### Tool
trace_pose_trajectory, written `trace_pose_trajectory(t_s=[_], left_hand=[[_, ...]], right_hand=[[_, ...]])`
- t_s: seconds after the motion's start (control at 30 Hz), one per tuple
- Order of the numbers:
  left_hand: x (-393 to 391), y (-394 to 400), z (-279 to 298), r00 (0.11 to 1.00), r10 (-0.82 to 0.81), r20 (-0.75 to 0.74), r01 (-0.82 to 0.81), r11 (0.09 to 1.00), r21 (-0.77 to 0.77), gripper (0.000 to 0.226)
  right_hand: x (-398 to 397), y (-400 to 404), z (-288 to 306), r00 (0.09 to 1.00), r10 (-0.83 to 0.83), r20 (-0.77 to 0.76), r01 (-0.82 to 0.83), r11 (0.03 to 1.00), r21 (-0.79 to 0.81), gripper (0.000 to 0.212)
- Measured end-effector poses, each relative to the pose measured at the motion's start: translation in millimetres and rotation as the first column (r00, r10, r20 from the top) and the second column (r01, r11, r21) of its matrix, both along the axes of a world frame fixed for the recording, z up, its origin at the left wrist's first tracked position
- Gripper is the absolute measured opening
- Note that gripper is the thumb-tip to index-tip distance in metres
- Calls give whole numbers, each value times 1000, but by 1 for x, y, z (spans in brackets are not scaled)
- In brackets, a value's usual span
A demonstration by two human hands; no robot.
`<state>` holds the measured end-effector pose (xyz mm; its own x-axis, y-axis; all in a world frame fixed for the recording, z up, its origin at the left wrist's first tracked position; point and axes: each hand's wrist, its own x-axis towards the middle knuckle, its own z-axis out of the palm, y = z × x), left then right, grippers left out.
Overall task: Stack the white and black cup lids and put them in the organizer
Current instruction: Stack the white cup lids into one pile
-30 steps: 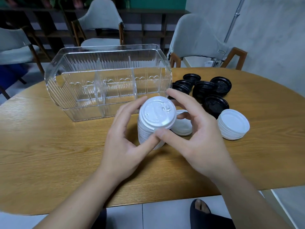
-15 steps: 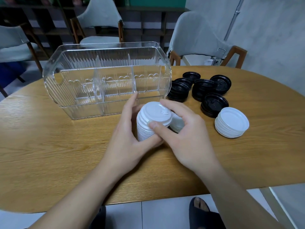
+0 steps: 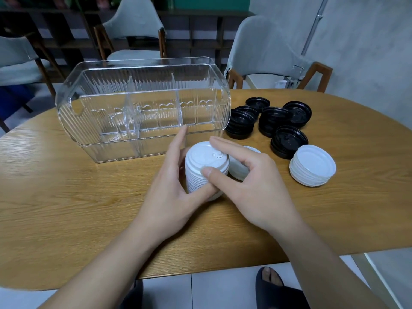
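A tall stack of white lids (image 3: 204, 160) stands on the wooden table (image 3: 66, 208) just in front of the clear organizer (image 3: 142, 108). My left hand (image 3: 176, 190) cups its left side, thumb under its front. My right hand (image 3: 252, 186) pinches the top lids between thumb and forefinger. Partly hidden behind my right hand sits a smaller white pile (image 3: 239, 168). To the right lies another white stack (image 3: 312, 166). Several black lid piles (image 3: 276, 121) sit beyond it, right of the organizer, which has dividers and holds nothing.
Grey chairs (image 3: 263, 50) stand behind the table, one straight past the organizer, one at the far right. The table's near edge runs just below my forearms. My sandalled foot (image 3: 272, 284) shows on the floor below.
The tall white stack has come down from a tilted, raised hold onto the table. Both hands stayed around it and moved slightly toward the organizer.
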<state>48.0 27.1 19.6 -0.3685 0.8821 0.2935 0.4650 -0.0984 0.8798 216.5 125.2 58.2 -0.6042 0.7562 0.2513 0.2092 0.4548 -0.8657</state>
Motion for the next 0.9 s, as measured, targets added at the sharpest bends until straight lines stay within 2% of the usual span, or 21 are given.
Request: trace_pose_trajectory(t_s=[0.2, 0.33, 0.5, 0.57, 0.63, 0.73, 0.83, 0.9], left_hand=[[1, 0, 0, 1000, 28, 15, -28, 1000, 9, 119], [1, 1, -2, 998, 47, -36, -47, 999, 9, 106], [1, 1, -2, 993, 68, -100, -66, 998, 19, 90], [2, 2, -1, 992, 77, -96, -75, 997, 26, 85], [2, 2, -1, 990, 95, -106, -92, 995, 33, 85], [-1, 2, -4, 985, 129, -113, -127, 992, 25, 85], [-1, 3, -5, 985, 144, -99, -143, 990, 20, 86], [-1, 2, -4, 985, 142, -101, -141, 990, 19, 86]], right_hand=[[-7, -10, -2, 990, -143, -16, 143, 989, 45, 59], [-9, -17, -3, 980, -195, -25, 197, 977, 84, 60], [-2, -13, -3, 996, -88, -24, 88, 996, -26, 75], [2, -7, -1, 995, -95, -17, 95, 995, -7, 67], [9, 2, 0, 982, -187, -18, 188, 979, 78, 48], [19, 19, -8, 945, -311, 102, 279, 929, 244, 32], [23, 26, -20, 899, -329, 288, 229, 915, 331, 34], [23, 27, -26, 886, -327, 329, 188, 902, 388, 29]])
